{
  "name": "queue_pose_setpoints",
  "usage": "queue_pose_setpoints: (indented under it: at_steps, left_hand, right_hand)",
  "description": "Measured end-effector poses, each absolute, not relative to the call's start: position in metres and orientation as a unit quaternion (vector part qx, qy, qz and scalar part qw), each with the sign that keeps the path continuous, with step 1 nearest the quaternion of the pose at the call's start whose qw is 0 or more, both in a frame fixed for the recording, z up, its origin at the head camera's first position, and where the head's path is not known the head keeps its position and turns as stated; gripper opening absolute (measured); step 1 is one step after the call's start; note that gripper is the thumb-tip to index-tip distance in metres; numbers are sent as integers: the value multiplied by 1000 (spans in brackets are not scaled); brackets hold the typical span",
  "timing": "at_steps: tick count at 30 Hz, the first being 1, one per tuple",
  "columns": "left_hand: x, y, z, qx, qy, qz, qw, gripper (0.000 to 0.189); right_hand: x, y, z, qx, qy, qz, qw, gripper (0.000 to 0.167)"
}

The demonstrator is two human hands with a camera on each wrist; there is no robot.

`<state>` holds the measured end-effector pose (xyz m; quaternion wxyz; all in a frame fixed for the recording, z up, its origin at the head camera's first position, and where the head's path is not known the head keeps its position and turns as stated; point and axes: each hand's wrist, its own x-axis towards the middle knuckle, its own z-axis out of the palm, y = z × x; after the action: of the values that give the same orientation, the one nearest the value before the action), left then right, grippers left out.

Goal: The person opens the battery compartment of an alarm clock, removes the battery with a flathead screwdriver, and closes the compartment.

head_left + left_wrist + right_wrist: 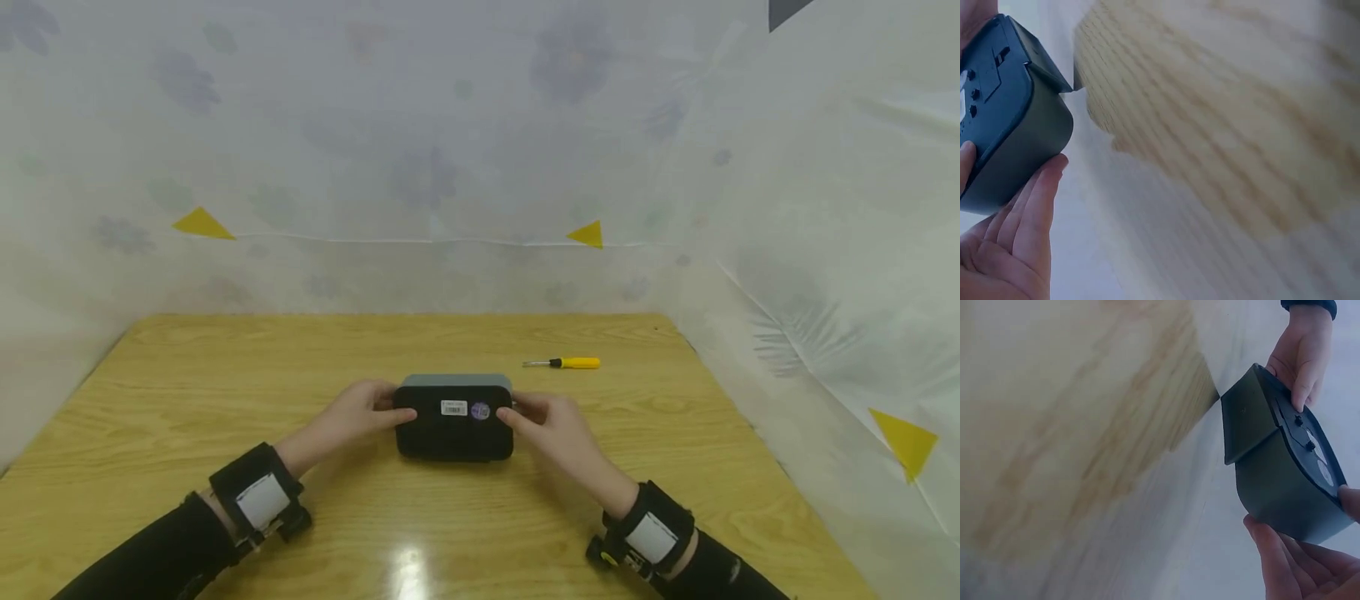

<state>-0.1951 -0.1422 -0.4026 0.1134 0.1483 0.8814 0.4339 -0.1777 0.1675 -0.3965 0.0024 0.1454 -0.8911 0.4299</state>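
Note:
A small grey-green device (456, 381) with rounded corners stands upright near the middle of the table, its black back panel (453, 437) facing me. That panel bears a white barcode label and a round purple sticker. Small knobs and a hatch with a latch (1001, 56) show on it in the left wrist view. My left hand (360, 415) grips its left end, the thumb on the panel and the fingers behind. At the right end my right hand (555, 429) holds it likewise, the fingers supporting the curved side (1291, 487) in the right wrist view.
A screwdriver (579, 363) with a yellow and black handle lies behind the device to the right, its tip pointing left. The wooden table (262, 350) meets pale floral sheeting (487, 150) at its back and sides. Yellow triangles (204, 223) mark the sheeting.

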Motion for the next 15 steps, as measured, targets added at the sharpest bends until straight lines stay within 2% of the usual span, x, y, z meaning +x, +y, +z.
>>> queue_pose_setpoints:
  at_steps: [6,15]
  left_hand:
    - [-196,-139,-400,151,888,420,107,25]
    - [-196,-134,-393,150,911,376,78,30]
  right_hand:
    - [-182,166,-395,136,-899,415,34,37]
    - [-193,164,-398,139,-914,373,75,18]
